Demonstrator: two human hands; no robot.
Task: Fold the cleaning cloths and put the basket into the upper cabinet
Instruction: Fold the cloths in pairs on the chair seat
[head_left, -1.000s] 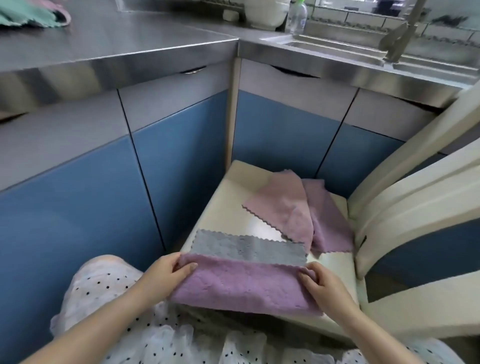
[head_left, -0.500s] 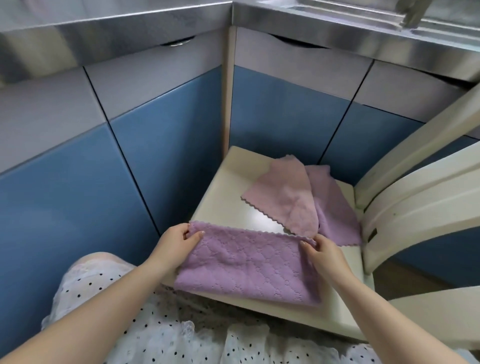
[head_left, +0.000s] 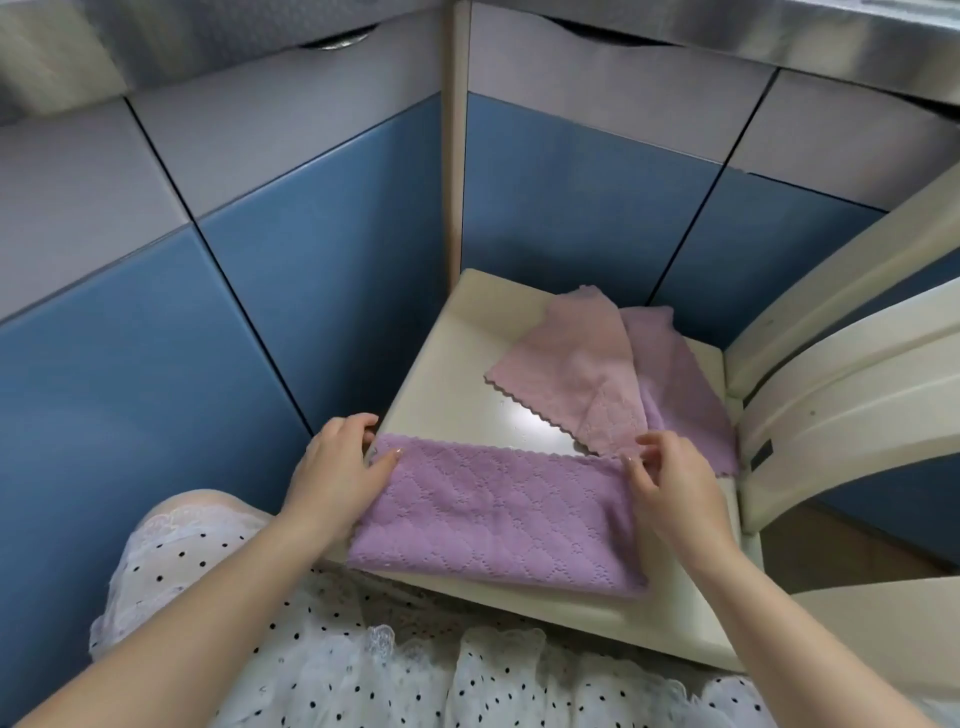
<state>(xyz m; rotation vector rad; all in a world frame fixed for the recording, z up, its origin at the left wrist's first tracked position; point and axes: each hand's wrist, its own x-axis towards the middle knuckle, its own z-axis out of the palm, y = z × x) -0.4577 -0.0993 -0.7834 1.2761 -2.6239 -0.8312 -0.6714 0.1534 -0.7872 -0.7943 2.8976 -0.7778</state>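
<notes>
Blue cabinet doors (head_left: 571, 218) fill the corner ahead of you. The cream chair seat (head_left: 467, 374) carries a folded purple cloth (head_left: 498, 514) at its near edge. Your left hand (head_left: 332, 467) pinches its far left corner; your right hand (head_left: 670, 483) pinches the far right corner. Beyond lie a pink cloth (head_left: 571, 374) and another purple cloth (head_left: 675, 384).

Folded cloth (head_left: 498, 519): purple, quilted; loose cloth (head_left: 571, 374): pale pink; chair seat (head_left: 457, 374): cream; cabinet doors (head_left: 332, 270): blue; dress (head_left: 363, 670): white, black dots
</notes>
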